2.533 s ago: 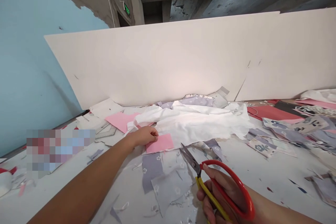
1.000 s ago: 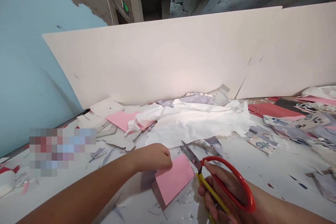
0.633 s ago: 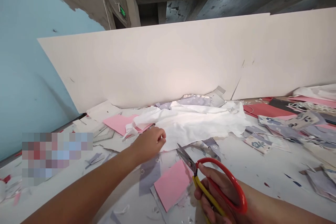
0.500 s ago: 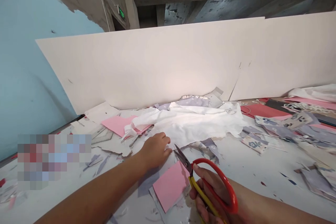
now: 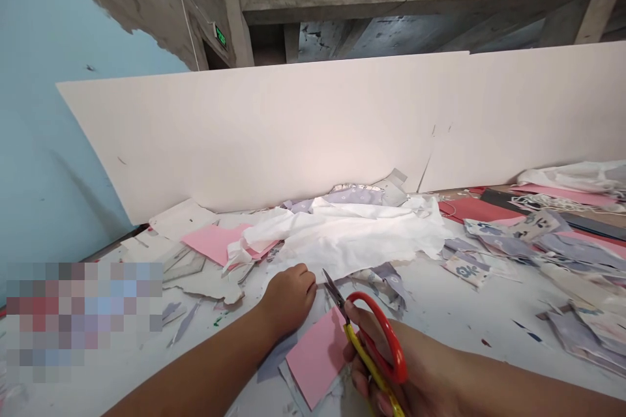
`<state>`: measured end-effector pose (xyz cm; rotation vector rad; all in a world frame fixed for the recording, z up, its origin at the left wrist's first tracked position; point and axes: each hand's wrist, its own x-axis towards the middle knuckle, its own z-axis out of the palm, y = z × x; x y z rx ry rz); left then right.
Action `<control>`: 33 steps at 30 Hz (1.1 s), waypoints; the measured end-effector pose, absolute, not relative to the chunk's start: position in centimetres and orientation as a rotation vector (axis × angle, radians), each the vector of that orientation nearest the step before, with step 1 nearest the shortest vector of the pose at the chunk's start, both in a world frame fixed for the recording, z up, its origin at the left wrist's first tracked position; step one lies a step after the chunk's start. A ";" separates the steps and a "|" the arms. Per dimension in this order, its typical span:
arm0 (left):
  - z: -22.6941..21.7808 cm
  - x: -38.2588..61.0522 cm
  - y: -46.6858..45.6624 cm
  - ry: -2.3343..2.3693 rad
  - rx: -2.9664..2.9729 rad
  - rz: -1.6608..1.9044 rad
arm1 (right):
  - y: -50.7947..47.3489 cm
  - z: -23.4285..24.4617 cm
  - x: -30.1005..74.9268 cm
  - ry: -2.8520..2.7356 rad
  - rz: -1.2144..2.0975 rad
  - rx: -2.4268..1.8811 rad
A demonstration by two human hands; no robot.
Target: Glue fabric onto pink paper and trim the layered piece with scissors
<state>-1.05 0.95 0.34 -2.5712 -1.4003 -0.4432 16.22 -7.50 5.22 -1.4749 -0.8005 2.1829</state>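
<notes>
My right hand (image 5: 381,371) grips scissors (image 5: 364,332) with one red and one yellow handle; the short blades point up and left and are slightly parted. A pink rectangular card (image 5: 317,357) lies on the white table (image 5: 450,313) just left of the scissors. My left hand (image 5: 288,296) rests knuckles up with fingers curled, at the near edge of a crumpled white cloth (image 5: 352,234). Whether its fingers pinch the cloth or a scrap is hidden. A lilac scrap (image 5: 274,365) lies under the card.
A tall white board (image 5: 313,124) stands along the table's far side. A second pink sheet (image 5: 215,241) lies at the back left. Lilac and floral fabric scraps (image 5: 513,241) and red sheets (image 5: 469,208) cover the right side. Small offcuts litter the surface.
My left hand dragged the pink card toward me, let go of it, and returned to the white cloth's edge. My right hand with the scissors shifted left, beside the card.
</notes>
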 end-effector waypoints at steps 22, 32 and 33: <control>0.2 -1.2 0.7 -1.162 -2.464 -0.415 | -7.3 4.7 15.0 -0.742 2.168 -1.391; 0.1 -1.2 0.7 -1.156 -2.470 -0.423 | -7.2 4.1 15.2 -0.728 2.231 -1.307; 0.1 -1.2 0.7 -1.157 -2.476 -0.427 | -7.2 4.1 15.2 -0.723 2.240 -1.312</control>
